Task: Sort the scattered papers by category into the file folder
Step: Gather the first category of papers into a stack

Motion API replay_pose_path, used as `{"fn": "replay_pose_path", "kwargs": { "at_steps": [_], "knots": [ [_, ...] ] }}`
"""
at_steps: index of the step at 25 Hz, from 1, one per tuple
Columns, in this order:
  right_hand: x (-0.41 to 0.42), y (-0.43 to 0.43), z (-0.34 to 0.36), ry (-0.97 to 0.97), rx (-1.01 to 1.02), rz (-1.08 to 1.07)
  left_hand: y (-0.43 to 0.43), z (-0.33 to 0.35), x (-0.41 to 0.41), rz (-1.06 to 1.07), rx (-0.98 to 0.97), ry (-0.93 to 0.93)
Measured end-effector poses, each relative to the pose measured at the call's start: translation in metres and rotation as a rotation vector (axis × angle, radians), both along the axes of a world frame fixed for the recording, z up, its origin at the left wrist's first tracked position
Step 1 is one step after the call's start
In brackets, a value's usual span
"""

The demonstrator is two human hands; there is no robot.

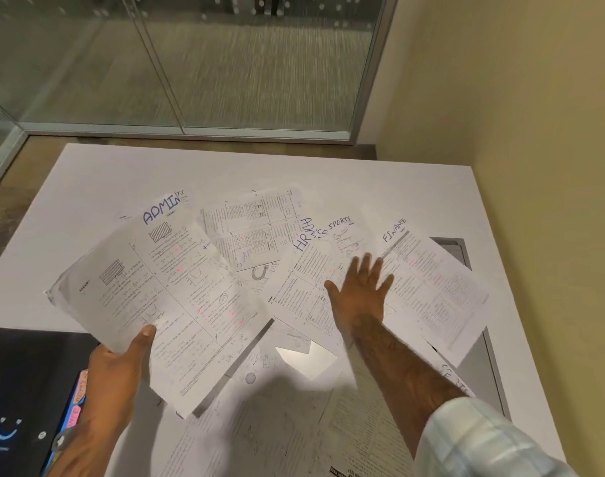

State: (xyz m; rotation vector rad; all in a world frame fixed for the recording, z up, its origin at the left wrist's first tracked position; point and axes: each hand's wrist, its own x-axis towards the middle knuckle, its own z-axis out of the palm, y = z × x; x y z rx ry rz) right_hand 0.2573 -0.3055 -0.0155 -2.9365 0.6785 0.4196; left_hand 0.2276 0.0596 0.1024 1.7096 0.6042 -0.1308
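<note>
Over table (pixel 122 173) | left hand (pixel 118 370) grips ADMIN sheet (pixel 163 287) | right hand (pixel 359 290) splayed wide above HR sheet (pixel 304 280) | FINANCE sheet (pixel 438 287) beside

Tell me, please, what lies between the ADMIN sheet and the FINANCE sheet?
Head view: a sheet printed with tables, the HR sheet and the SPORTS sheet, with the right hand spread over them.
</note>
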Motion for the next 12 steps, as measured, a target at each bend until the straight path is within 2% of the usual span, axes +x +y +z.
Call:
{"fn": "replay_pose_path", "kwargs": {
  "at_steps": [3,4,5,8,10,12],
  "knots": [
    [0.001,0.019,-0.003,-0.063,0.08,0.436,-0.002,0.003,0.003,0.022,-0.012,0.009],
    [0.0,0.024,-0.004,-0.041,0.078,0.49,-0.003,0.004,0.005,0.027,-0.01,0.011],
    [-0.001,0.026,-0.005,-0.025,0.062,0.454,-0.003,0.004,0.006,0.032,-0.011,0.009],
    [-0.005,0.03,-0.007,0.011,0.008,0.173,0.001,0.007,0.01,0.049,-0.013,-0.005],
    [-0.003,0.038,-0.004,-0.003,0.0,0.157,0.004,0.008,0.012,0.049,-0.023,-0.015],
    [0.005,0.056,-0.001,-0.015,0.039,0.234,0.005,0.011,0.013,0.055,-0.042,-0.028]
  ]
}}
